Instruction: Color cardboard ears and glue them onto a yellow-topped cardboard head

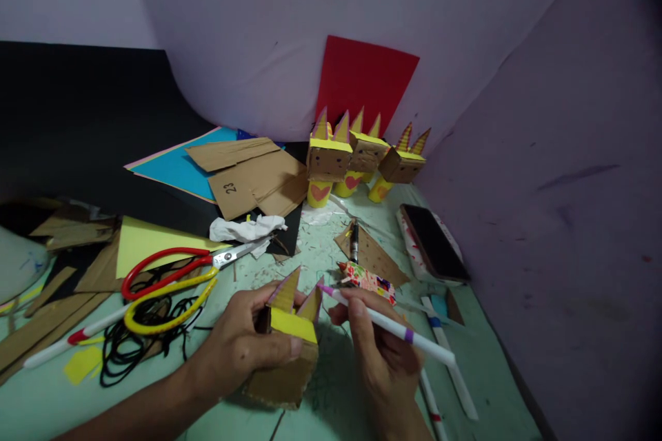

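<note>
My left hand [245,348] is closed around a small cardboard box [282,377] with a yellow paper strip on top and two pointed cardboard ears [286,291]. The ears have purple edges. In my right hand [380,351] is a white marker [385,322] with a purple band, held like a pen. Its purple tip meets the edge of the right-hand ear near the point. Most of the box's underside and the fingers behind it are hidden.
Behind stand several cardboard-headed figures [329,162] with ears and yellow bodies. Red-and-yellow-handled scissors [170,289], a black cord [137,344] and cardboard scraps [253,176] lie left. A phone [434,241] rests on the right. Red card [365,79] leans against the wall.
</note>
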Tool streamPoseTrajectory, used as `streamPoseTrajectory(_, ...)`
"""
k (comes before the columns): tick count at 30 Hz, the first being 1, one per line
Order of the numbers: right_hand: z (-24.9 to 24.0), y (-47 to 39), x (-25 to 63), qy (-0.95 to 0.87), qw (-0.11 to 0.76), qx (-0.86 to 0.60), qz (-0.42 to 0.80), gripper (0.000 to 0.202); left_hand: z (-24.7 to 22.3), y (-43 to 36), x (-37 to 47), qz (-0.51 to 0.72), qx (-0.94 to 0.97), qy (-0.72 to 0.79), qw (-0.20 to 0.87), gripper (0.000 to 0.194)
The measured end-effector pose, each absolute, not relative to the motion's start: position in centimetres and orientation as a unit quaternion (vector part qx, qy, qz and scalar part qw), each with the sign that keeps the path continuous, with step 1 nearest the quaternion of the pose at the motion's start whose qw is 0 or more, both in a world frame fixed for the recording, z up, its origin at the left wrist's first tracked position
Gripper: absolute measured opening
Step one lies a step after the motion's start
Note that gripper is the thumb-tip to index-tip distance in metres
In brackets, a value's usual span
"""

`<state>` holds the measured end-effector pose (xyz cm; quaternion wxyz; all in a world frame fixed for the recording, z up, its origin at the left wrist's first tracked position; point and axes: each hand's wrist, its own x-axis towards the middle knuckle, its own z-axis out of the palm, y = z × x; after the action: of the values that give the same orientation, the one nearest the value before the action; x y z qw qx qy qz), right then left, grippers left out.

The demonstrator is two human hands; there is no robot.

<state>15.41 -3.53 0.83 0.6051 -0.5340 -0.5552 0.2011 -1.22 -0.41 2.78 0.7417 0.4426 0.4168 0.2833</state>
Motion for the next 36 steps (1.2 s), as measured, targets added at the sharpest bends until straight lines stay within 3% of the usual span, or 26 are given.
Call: streamPoseTrajectory(36, 0.28, -3.43, 16.09, -0.566, 0.603, -0.535, 0.173, 0.014, 3.20, -0.58, -1.04, 0.290, 0.422, 0.435, 0.740, 0.043)
